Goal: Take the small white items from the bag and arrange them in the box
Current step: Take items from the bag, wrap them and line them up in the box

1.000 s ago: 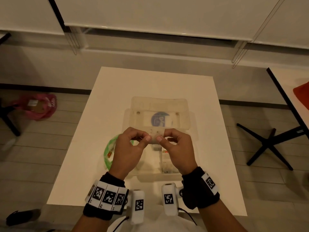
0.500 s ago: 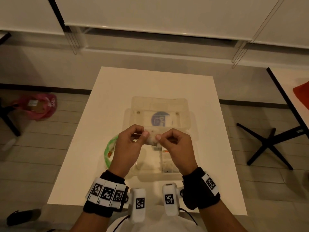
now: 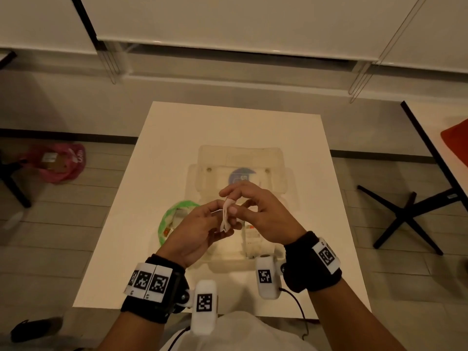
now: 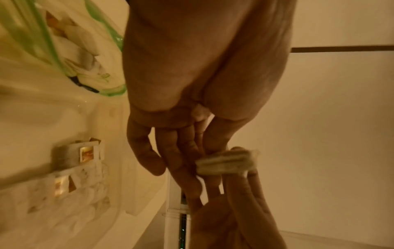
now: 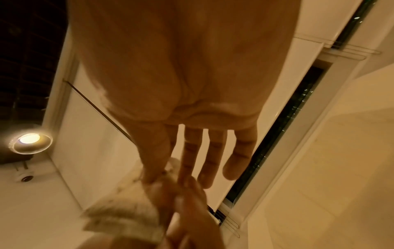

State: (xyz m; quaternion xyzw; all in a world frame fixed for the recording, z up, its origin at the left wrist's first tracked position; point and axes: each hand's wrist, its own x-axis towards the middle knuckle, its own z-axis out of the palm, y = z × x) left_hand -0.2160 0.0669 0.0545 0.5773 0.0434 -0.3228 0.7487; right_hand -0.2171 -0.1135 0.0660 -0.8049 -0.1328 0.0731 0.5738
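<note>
Over the box, both hands hold a small stack of white sachets (image 3: 226, 217) upright between them. My left hand (image 3: 215, 220) grips it from the left; the left wrist view shows the stack (image 4: 226, 162) between its thumb and fingers. My right hand (image 3: 233, 203) pinches it with thumb and index, its other fingers spread; the right wrist view shows the stack (image 5: 125, 215) blurred below its thumb. The translucent box (image 3: 228, 264) lies open on the table, lid (image 3: 240, 158) folded back, several sachets (image 4: 64, 183) inside. The green-rimmed clear bag (image 3: 169, 219) lies left of the box.
The white table (image 3: 177, 138) has bare surface behind and on both sides of the box. A pink bag (image 3: 58, 163) lies on the floor at the left. A black table base (image 3: 405, 211) stands on the right beside another table (image 3: 435, 127).
The stack was held flat between both hands; now it stands upright. Both hands have come closer together and the right hand's fingers have spread.
</note>
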